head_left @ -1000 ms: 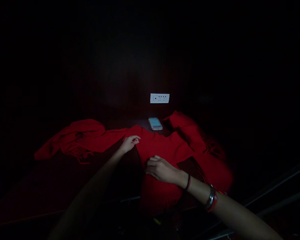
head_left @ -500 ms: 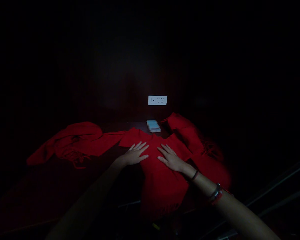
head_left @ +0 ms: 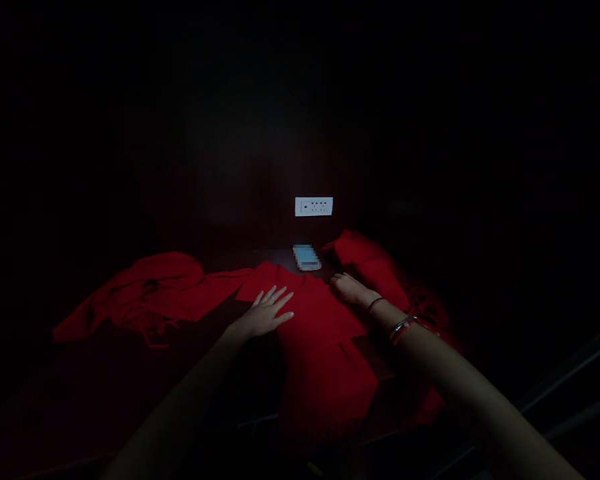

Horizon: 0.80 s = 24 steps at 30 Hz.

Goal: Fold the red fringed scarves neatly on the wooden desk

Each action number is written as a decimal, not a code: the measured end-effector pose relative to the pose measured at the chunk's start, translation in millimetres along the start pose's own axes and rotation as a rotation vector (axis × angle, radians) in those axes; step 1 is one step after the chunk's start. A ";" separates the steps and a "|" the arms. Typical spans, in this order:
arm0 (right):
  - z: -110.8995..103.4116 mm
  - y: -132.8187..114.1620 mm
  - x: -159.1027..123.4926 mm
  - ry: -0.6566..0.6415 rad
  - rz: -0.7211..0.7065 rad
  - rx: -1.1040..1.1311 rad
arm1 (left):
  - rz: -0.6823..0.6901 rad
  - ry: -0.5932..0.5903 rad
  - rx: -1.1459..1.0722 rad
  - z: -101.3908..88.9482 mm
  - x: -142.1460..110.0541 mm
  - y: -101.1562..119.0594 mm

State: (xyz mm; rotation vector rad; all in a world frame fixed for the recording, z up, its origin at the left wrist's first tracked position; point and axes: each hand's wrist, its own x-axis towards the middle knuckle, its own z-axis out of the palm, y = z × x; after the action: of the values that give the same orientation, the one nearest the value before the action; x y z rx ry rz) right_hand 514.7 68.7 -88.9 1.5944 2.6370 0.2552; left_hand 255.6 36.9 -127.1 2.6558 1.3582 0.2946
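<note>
A red scarf (head_left: pixel 313 320) with a fringed end lies spread in front of me, its lower part coming toward me over the dark table edge. Flat on its left side rests my left hand (head_left: pixel 265 317), fingers spread and a ring on one of them. My right hand (head_left: pixel 349 288) is at the scarf's far right edge, its fingers bent and closed on the cloth; the thumb is hidden. Red fringed cloth (head_left: pixel 155 290) lies bunched to the left, joined by a narrow strip. More bunched red cloth (head_left: pixel 375 260) lies beyond my right hand.
A phone-like flat object (head_left: pixel 307 257), its face pixelated, lies on the dark table (head_left: pixel 275 255) just beyond the scarf. Above it, a white socket panel (head_left: pixel 314 207) is on the dark wall. The surroundings are mostly too dark to make out.
My right hand has gone from lying flat on the scarf to its far right edge, fingers now bent. The scarf's right side has shifted inward. My left hand stays flat.
</note>
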 end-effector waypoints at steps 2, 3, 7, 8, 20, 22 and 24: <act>-6.9 2.7 1.2 0.050 0.017 -0.046 | 0.004 -0.030 0.018 -1.5 -2.3 -0.4; -10.7 3.8 1.8 0.080 0.046 -0.056 | 0.005 -0.044 0.025 -2.5 -3.3 -0.3; -17.1 -1.0 4.7 0.127 0.168 -0.075 | 0.012 -0.051 0.050 -6.5 -6.8 3.1; -15.1 -5.3 4.7 0.126 0.178 -0.086 | 0.024 -0.020 0.066 -7.4 -7.8 5.2; 1.8 -44.3 -32.3 0.040 0.138 0.347 | 0.179 -0.086 0.036 0.2 -6.5 22.4; 9.9 -46.2 -39.3 -0.032 0.125 0.359 | 0.161 -0.091 0.038 0.3 -8.3 20.2; 17.6 -44.0 -46.3 -0.069 0.148 0.337 | 0.146 -0.111 0.031 -1.0 -11.5 17.7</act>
State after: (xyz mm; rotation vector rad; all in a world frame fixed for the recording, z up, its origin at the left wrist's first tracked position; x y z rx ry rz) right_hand 500.1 9.8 -115.5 1.8570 2.6182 -0.2503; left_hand 262.7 17.3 -123.5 2.7562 1.1488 0.1408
